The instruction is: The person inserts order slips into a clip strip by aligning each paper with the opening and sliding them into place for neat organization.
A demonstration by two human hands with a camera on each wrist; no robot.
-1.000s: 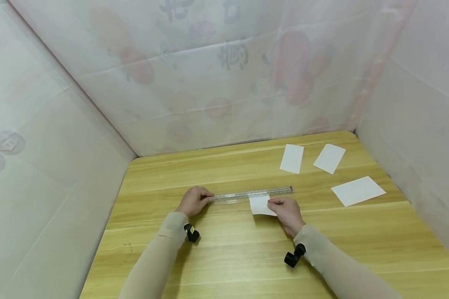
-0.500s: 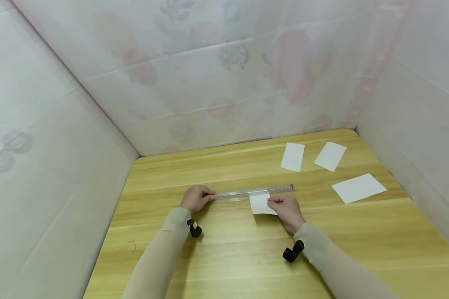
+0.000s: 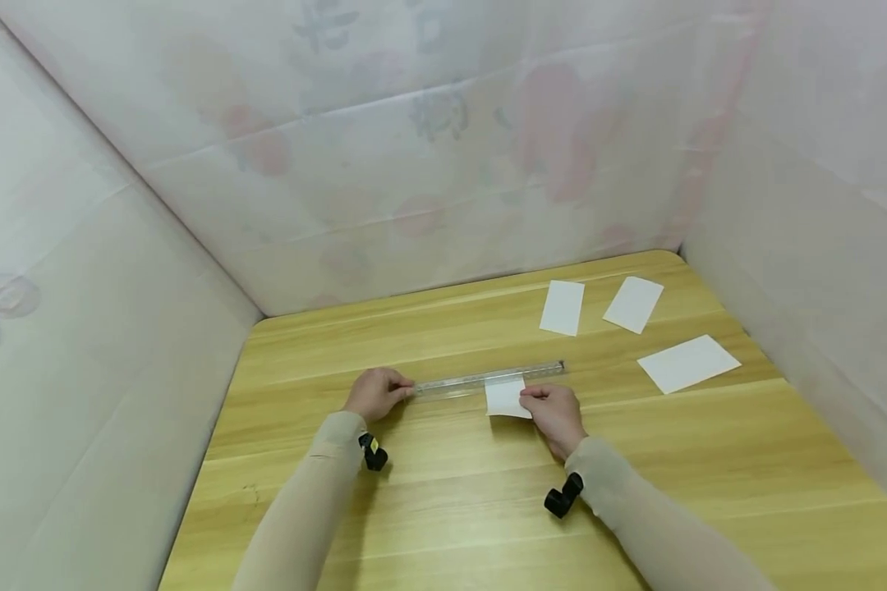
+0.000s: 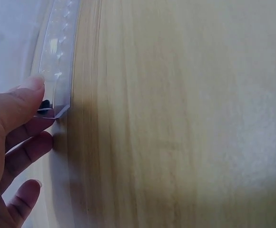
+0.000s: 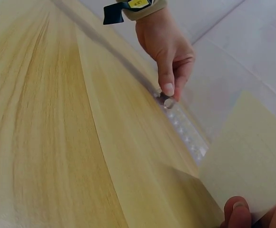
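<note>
One long, clear plastic strip point(image 3: 451, 383) stretches over the yellow wood-grain worktop point(image 3: 429, 501), its left end pinched by the left hand point(image 3: 373, 394); the right hand point(image 3: 558, 417) pinches a white rectangular paper card point(image 3: 504, 400) by its right side, the card's far edge at the strip. Three similar white cards point(image 3: 689, 364) lie farther right.

Booth-like space: round-cornered yellow wood-grain table point(image 3: 451, 501) enclosed on three sides by pale printed sheeting point(image 3: 429, 164); room type can't be told.
</note>
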